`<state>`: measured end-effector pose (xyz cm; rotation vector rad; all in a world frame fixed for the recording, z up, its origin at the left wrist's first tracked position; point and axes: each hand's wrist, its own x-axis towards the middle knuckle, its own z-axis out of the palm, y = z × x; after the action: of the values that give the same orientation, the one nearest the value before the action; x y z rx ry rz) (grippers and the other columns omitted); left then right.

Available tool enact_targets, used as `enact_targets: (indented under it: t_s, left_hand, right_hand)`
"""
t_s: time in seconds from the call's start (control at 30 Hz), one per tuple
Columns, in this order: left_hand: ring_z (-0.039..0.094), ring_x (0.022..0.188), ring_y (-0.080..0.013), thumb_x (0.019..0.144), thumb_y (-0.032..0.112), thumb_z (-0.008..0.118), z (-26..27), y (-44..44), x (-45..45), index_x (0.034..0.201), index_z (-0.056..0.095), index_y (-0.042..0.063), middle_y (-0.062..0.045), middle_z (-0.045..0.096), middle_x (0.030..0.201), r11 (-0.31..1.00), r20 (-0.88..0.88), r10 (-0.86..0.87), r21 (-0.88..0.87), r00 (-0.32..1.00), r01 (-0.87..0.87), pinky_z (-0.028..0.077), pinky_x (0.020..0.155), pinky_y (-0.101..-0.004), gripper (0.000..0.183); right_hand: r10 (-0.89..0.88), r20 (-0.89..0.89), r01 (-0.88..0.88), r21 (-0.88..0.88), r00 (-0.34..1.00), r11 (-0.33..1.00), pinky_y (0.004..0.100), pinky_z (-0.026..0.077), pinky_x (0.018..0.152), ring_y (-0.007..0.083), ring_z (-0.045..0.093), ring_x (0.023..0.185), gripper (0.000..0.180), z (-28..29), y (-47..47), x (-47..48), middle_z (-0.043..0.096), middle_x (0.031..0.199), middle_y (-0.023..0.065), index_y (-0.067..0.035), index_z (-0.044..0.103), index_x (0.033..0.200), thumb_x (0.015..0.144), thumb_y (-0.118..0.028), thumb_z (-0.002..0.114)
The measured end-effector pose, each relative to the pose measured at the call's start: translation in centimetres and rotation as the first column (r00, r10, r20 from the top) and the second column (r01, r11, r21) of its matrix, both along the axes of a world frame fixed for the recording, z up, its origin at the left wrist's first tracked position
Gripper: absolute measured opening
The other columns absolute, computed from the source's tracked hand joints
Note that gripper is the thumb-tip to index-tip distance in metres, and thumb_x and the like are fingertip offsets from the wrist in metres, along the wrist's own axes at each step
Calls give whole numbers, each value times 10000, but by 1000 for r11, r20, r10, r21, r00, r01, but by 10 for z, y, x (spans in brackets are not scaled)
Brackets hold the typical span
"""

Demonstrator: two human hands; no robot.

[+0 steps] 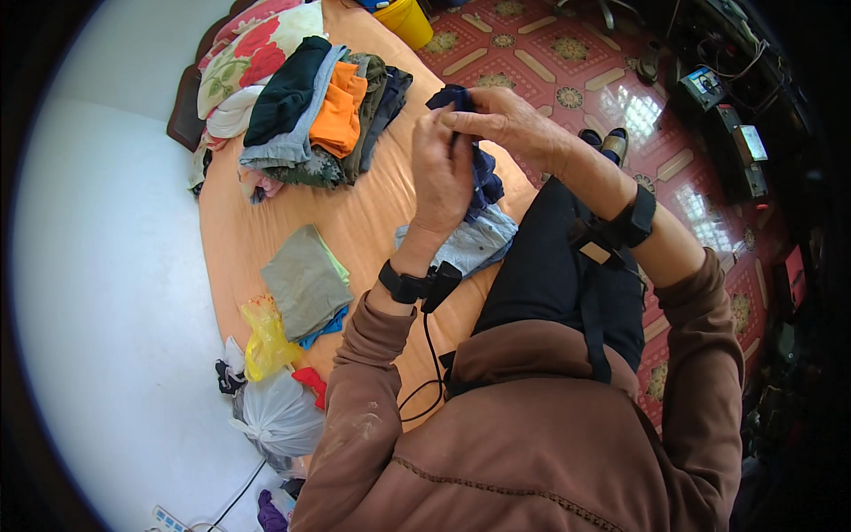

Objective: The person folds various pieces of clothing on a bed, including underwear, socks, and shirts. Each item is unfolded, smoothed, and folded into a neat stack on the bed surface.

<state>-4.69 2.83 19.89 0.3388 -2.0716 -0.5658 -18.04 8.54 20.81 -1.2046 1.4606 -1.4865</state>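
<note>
Both my hands are raised over the bed's edge with a dark navy cloth garment between them. My left hand is on its near left side, and my right hand pinches its top part from the right. The garment hangs down behind my left hand, so part of it is hidden. Just under it lies a folded light grey-blue patterned garment beside my thigh. Farther up the bed is a pile of folded clothes, with a dark green garment, an orange one and a camouflage one.
A folded grey-beige cloth lies on the orange bedsheet. Near the wall are a yellow plastic bag, a white plastic bag and a red cloth. A floral pillow and a yellow bucket are at the far end.
</note>
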Motion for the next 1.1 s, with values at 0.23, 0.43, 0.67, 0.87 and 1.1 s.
enact_targets:
  t_s: [0.23,0.43,0.67,0.87,1.1]
  left_hand:
    - [486,1127,-177,826,137,704,7,-29,31,1295,471,45,-109,490,1278,885,50,-155,450,987,116,408,901,-303,531]
    - [488,1177,-185,726,142,803,-7,-54,45,1369,374,40,-117,489,1308,573,-47,-421,761,906,305,437,928,-324,780]
    - [605,870,-92,840,-4,647,11,-68,61,1047,650,9,-29,670,966,552,-332,-243,726,912,411,470,833,-227,207]
    - [582,800,-51,838,-9,661,28,-90,76,1016,647,12,13,649,908,783,-143,-138,590,980,197,475,733,-198,180]
    - [578,859,-106,749,-111,654,26,-76,139,965,624,-3,-16,625,890,968,177,-15,249,984,-30,459,787,-233,243]
  right_hand:
    - [176,192,-156,-117,965,981,219,524,691,56,610,748,208,14,13,-25,668,867,0,5,645,1050,935,-157,581]
    - [293,-55,-298,-208,954,932,278,556,828,157,677,851,376,45,30,-44,686,975,73,-1,605,1178,936,-286,573]
    - [92,-285,-150,-192,954,970,277,570,789,167,679,790,339,34,30,-65,693,936,79,-17,635,1153,935,-271,579]
    - [82,-327,-121,-102,942,987,265,575,740,177,668,741,278,7,7,-54,695,884,91,0,668,1088,927,-215,596]
    - [78,-498,-156,-116,863,981,324,518,649,201,640,690,211,-9,6,-18,656,798,171,34,652,994,870,-134,625]
